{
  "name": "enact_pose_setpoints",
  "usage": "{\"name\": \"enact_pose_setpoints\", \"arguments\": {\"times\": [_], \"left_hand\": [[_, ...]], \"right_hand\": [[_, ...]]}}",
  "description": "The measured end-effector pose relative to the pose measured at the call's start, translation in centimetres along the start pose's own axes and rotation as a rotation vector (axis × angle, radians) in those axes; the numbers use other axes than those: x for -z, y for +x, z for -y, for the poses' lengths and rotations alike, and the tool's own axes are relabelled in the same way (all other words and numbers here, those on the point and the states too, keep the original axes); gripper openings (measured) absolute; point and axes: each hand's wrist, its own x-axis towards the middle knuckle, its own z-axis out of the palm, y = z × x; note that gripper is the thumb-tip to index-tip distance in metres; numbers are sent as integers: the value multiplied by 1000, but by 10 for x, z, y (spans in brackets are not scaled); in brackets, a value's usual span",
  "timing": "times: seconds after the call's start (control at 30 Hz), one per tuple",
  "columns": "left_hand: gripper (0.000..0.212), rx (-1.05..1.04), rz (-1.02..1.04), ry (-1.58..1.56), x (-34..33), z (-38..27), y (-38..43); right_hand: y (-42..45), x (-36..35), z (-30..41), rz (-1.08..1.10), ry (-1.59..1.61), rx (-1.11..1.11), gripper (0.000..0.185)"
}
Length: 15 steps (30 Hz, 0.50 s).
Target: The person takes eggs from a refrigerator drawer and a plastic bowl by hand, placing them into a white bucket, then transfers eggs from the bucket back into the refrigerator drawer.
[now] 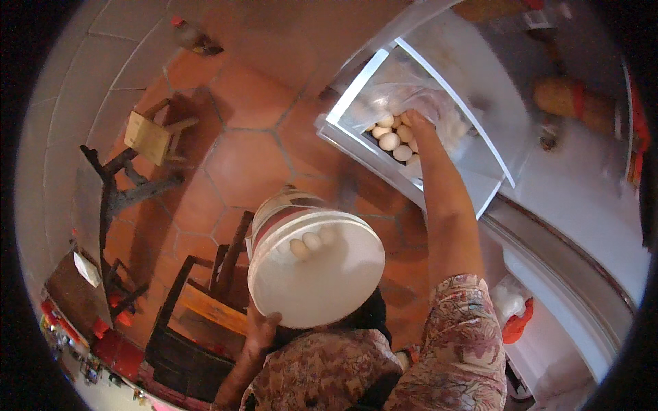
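A white bucket (313, 287) tilts in front of my body, its wide mouth turned up towards me. Several eggs (300, 248) lie inside against its far wall. My left hand (263, 329) grips the bucket's near-left rim, thumb over the edge. My right hand (420, 125) reaches down into a white-edged, glass-like drawer or bin (354, 97) at the upper right. There its fingers touch a pile of pale brown eggs (389, 141); whether they hold one is hidden. Clear plastic wrap (393, 95) lies behind the eggs.
A dark wooden chair (193, 318) stands close to my left. Farther left are a small wooden stool (146, 136) and a dark table (77, 293). A bottle with a red cap (198, 38) is near the wall. Red-brown tiles (247, 164) cover the floor.
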Motion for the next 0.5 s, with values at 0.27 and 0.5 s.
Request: {"name": "enact_pose_setpoints", "arguments": {"times": [0.27,0.5], "left_hand": [[48,-286,-76,-172,2,-2,-5],[59,-136,-3,-82,10,-11,-13]], "right_hand": [[-71,28,-5,85,-439,213,43],[-213,66,-13,-134,-103,522,33]]}}
